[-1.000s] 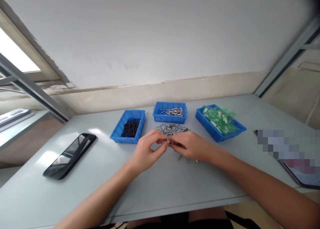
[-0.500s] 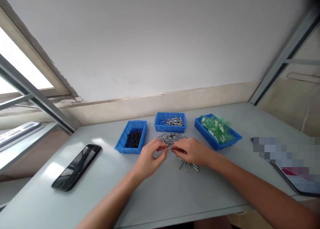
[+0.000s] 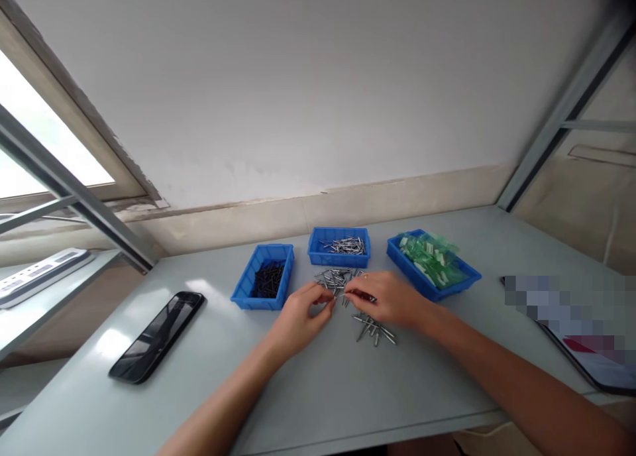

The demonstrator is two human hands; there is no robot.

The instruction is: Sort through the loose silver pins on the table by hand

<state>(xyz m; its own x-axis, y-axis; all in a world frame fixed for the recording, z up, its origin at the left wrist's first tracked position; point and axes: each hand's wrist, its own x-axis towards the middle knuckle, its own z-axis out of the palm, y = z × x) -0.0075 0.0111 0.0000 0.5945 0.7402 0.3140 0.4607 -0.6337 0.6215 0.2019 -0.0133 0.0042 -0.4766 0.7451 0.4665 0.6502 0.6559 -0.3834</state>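
My left hand (image 3: 303, 315) and my right hand (image 3: 386, 298) meet over the middle of the table, thumbs and fingertips pinched close together. A thin metal pin (image 3: 340, 295) spans the small gap between them, its ends hidden by the fingers. Just behind the fingertips lies a loose pile of silvery metal pins (image 3: 332, 277). A smaller heap of similar metal pieces (image 3: 375, 330) lies below my right hand, partly covered by it. What exact kind of pin these are is too small to tell.
A blue bin (image 3: 240, 295) holds dark thin pieces; the middle blue bin (image 3: 338, 260) holds silvery pins. The right blue bin (image 3: 422, 285) holds green plastic packets (image 3: 434, 260). A black phone (image 3: 156, 337) lies left, a tablet-like device (image 3: 591, 370) right. The wall stands behind.
My hands stay nearly in place, with the fingertips a little further apart and more of the thin pin showing. The view has shifted slightly.
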